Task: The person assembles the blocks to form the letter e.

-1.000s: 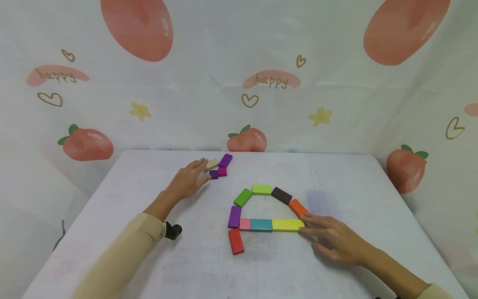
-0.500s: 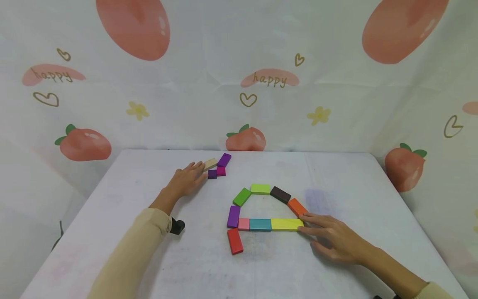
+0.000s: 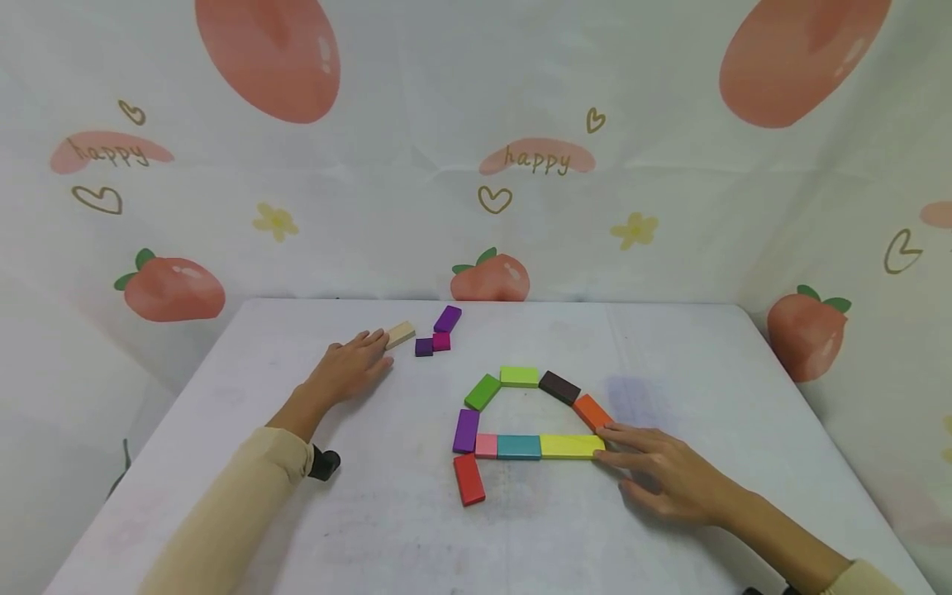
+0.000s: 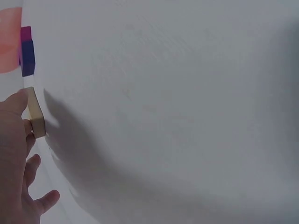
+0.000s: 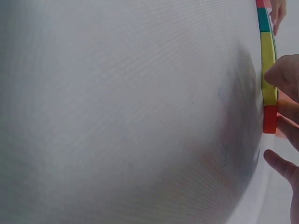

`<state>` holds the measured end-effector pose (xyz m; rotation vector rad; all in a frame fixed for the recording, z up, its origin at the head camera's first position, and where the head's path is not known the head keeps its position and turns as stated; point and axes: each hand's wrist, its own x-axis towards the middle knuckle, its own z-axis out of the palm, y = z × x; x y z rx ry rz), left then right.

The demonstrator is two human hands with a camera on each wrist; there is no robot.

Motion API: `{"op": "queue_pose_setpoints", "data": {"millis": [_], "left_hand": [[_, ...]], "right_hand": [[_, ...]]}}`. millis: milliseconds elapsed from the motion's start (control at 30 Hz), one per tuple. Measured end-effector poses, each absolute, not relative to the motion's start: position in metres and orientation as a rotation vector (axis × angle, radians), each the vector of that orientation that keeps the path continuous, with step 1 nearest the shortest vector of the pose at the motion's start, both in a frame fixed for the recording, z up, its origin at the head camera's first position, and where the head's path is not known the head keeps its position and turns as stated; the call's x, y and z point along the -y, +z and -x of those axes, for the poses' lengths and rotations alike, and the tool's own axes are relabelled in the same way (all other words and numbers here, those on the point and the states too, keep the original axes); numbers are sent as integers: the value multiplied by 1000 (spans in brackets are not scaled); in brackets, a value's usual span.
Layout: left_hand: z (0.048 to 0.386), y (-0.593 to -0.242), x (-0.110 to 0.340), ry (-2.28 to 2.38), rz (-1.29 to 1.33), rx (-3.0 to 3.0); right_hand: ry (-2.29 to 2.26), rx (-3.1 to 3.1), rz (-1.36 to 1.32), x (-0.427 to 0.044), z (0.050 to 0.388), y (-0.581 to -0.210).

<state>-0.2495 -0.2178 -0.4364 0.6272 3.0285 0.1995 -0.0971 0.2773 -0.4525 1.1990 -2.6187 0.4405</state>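
At the back left, my left hand [image 3: 345, 372] holds one end of a beige wooden block [image 3: 401, 334]; in the left wrist view, thumb and a finger lie against the block [image 4: 36, 114]. To its right are a dark purple cube [image 3: 424, 347], a magenta cube [image 3: 442, 341] and a purple block [image 3: 448, 319]. My right hand [image 3: 665, 479], fingers spread, touches the orange block [image 3: 591, 411] and the right end of the yellow block [image 3: 571, 447]; its thumb is away from them in the head view.
Teal [image 3: 518, 448] and pink [image 3: 487, 446] blocks continue the yellow row leftward. Purple [image 3: 466, 431], green [image 3: 483, 392], lime [image 3: 519, 377] and dark brown [image 3: 559, 387] blocks arch above it. A red block [image 3: 469, 480] angles down at the left. A printed cloth [image 3: 387, 207] hangs behind.
My left hand has shifted left and slightly toward the front, and the beige block has moved with it, away from the purple block and cubes. My right hand has stayed in place.
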Motion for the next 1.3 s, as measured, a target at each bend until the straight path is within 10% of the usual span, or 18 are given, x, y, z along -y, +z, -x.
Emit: {"op": "queue_pose_setpoints", "data": {"millis": [1300], "left_hand": [[216,-444,230,555,-687,-3283]], "right_hand": [[449,2599,-1200,-277,97,-454]]}}
